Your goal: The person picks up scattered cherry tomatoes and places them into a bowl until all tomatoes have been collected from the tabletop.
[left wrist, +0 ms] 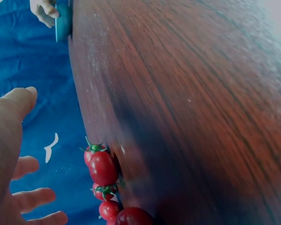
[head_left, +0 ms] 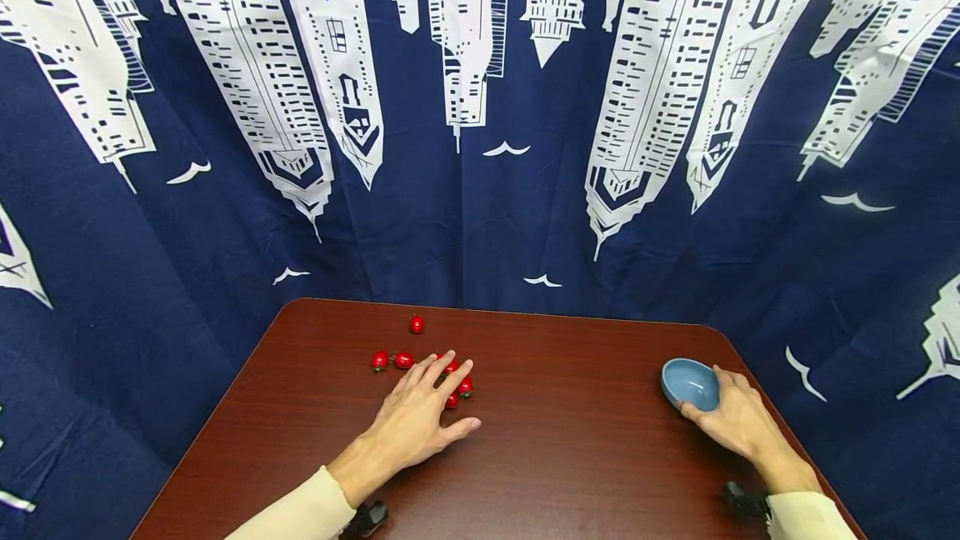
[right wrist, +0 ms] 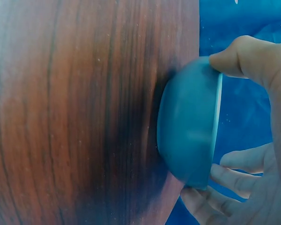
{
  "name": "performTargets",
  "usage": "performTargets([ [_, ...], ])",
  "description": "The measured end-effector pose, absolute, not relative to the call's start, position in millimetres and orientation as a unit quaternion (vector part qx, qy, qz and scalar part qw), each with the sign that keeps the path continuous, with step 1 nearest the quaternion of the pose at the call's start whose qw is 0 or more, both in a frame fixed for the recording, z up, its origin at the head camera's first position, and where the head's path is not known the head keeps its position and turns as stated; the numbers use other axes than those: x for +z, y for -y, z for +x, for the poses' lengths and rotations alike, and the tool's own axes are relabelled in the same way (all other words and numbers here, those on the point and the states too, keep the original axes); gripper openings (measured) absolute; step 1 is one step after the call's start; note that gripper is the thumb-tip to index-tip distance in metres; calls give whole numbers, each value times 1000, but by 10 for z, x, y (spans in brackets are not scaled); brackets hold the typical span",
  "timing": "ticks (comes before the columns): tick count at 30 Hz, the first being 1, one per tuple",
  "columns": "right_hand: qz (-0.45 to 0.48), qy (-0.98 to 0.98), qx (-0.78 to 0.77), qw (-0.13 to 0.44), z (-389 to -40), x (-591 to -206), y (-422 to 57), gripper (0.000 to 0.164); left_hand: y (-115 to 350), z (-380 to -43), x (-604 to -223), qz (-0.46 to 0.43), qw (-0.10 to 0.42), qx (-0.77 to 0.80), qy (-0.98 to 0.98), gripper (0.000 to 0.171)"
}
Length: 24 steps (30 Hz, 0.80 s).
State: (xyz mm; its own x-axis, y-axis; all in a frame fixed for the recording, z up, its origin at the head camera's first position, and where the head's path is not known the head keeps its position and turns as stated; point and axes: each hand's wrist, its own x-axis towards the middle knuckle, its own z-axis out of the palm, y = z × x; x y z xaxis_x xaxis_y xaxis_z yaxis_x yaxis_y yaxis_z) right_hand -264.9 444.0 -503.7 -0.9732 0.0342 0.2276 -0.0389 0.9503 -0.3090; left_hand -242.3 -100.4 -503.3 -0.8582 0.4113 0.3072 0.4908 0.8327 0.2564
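Note:
My right hand (head_left: 738, 415) grips a small blue bowl (head_left: 690, 383) at the right side of the table. In the right wrist view the thumb and fingers hold opposite sides of the bowl (right wrist: 192, 126), its base at the tabletop. My left hand (head_left: 416, 411) hovers with spread fingers over a cluster of cherry tomatoes (head_left: 466, 387), partly hiding some. Further left lie two more cherry tomatoes (head_left: 380, 361), and a single one (head_left: 416, 324) sits near the back edge. The left wrist view shows the tomatoes (left wrist: 103, 168) apart from the left fingers (left wrist: 35, 199).
The brown wooden table (head_left: 570, 440) has rounded back corners. Behind it hangs a dark blue cloth (head_left: 465, 232) printed with white buildings and birds. Dark wrist devices (head_left: 367, 518) show at both sleeves.

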Motion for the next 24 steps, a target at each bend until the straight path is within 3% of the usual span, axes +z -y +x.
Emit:
performTargets([
  [12,6,983,162,81,-2674,-5007,-4453,115,857,-2443,-5027,-261,116,-169,943,83],
  [24,47,980,165,105,-2660,-4988,-4269,113,566,-2462,-4991,-304,131,-158,930,77],
])
